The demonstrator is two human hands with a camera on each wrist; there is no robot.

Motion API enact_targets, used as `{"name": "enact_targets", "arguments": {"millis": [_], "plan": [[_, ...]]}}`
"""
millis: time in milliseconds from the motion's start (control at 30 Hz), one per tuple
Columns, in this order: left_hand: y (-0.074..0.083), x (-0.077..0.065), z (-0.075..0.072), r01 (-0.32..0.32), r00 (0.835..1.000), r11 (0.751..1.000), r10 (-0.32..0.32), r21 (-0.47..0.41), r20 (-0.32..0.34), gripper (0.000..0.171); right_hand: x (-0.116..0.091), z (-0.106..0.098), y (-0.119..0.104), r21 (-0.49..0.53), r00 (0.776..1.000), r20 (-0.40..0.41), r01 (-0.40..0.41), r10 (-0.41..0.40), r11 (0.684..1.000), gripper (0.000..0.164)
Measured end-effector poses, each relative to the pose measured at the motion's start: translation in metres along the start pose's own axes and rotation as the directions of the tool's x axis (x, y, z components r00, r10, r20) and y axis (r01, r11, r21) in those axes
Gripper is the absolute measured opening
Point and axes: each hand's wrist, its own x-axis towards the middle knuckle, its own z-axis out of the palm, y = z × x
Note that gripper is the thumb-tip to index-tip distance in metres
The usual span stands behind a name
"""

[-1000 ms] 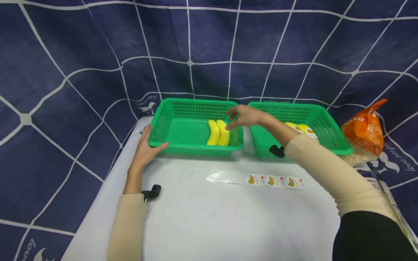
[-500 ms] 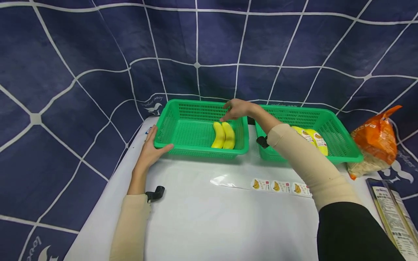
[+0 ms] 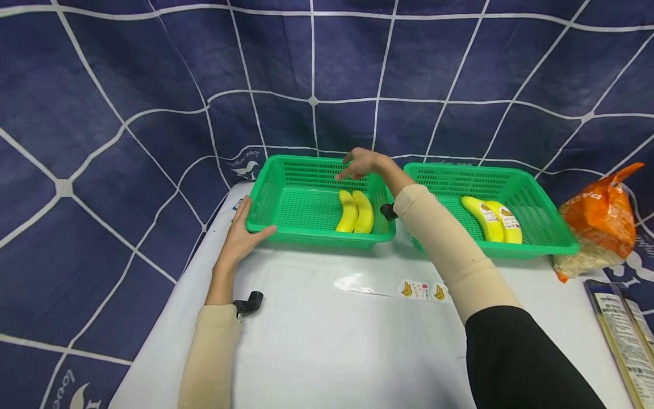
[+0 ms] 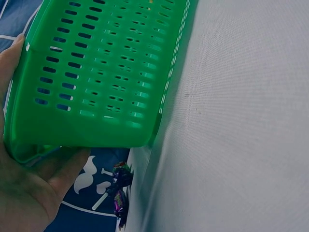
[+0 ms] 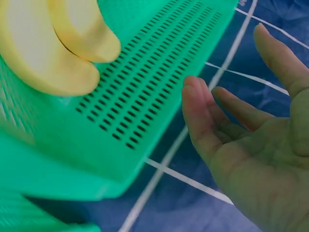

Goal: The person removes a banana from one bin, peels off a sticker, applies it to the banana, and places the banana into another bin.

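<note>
In the head view a green plastic basket (image 3: pixel 327 234) stands on the white table, with two yellow bananas (image 3: pixel 356 211) side by side near its right end. My left hand (image 3: pixel 240 236) rests against its front left corner, fingers straight along the left side and thumb at the front rim. In the left wrist view, the left hand (image 4: pixel 29 188) spreads around the basket's corner (image 4: pixel 82 133). Over the back rim hovers my right hand (image 3: pixel 360 163), holding nothing. Its loosely bent fingers are apart from the bananas (image 5: pixel 72 48) in the right wrist view.
A second green basket (image 3: pixel 546 249) on the right holds two labelled bananas (image 3: pixel 493 220). Beside it are an orange-topped bag (image 3: pixel 603 221) and a flat printed packet (image 3: pixel 620 335). A strip of banana stickers (image 3: pixel 415 289) lies in front, partly hidden by the right arm.
My right hand has moved left and back from the basket's right end, rising over the back rim. The left hand stays at the corner. The head view has shifted slightly.
</note>
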Motion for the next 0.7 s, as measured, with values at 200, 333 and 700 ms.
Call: {"name": "enact_targets", "arguments": {"millis": [200,333,700], "plan": [[-0.002,0.001,0.001,-0.001,1.0,1.0,0.001,-0.014,-0.003,0.11,0.019,0.017,0.013,0.015,0.996,0.07,-0.058,0.057,0.998,0.059],[-0.001,0.001,0.002,-0.005,1.0,1.0,0.005,-0.014,-0.005,0.109,0.03,0.024,0.02,-0.019,0.987,0.105,-0.117,0.118,0.993,0.034],[0.001,0.001,0.0,0.002,1.0,1.0,-0.002,-0.006,-0.006,0.11,0.04,0.037,0.026,-0.041,0.96,0.152,-0.231,0.234,0.972,0.037]]}}
